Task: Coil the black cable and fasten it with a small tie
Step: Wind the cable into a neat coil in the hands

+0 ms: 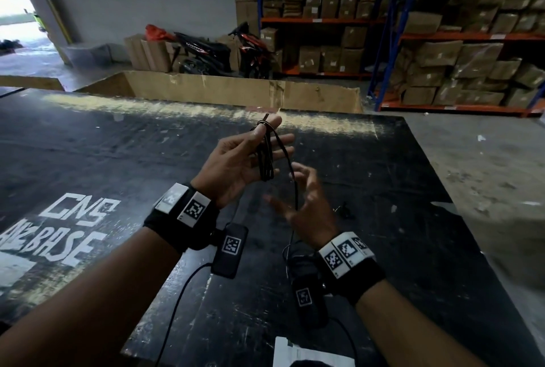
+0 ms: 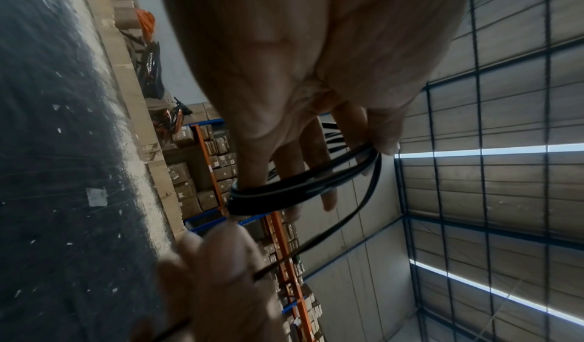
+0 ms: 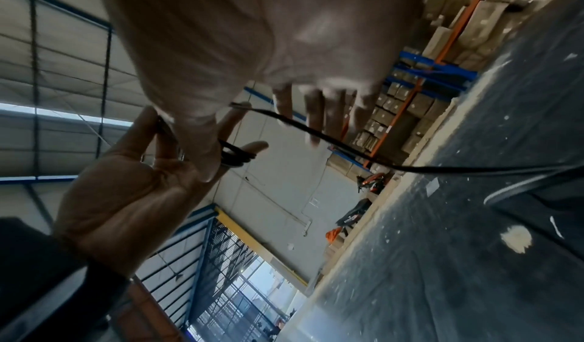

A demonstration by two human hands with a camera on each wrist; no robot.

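My left hand [image 1: 259, 142] is held palm-up above the black table [image 1: 118, 142] with its fingers straight. The black cable [image 1: 265, 157] is wound in several loops round those fingers [image 2: 300, 187]. The left thumb [image 2: 387, 145] pinches the loops against the index finger. One loose strand [image 3: 347, 147] drops from the coil across the loosely spread fingers of my right hand [image 1: 298, 189], then runs down to the table. The right hand is blurred and sits just below and right of the left. A small dark item [image 1: 342, 211], possibly the tie, lies on the table by the right hand.
White lettering [image 1: 73, 228] marks the tabletop at left. A white paper [image 1: 309, 352] lies at the near edge. An open cardboard box [image 1: 236, 86] stands past the far edge. Behind it are motorbikes [image 1: 206, 51] and shelving [image 1: 442, 36] full of cartons.
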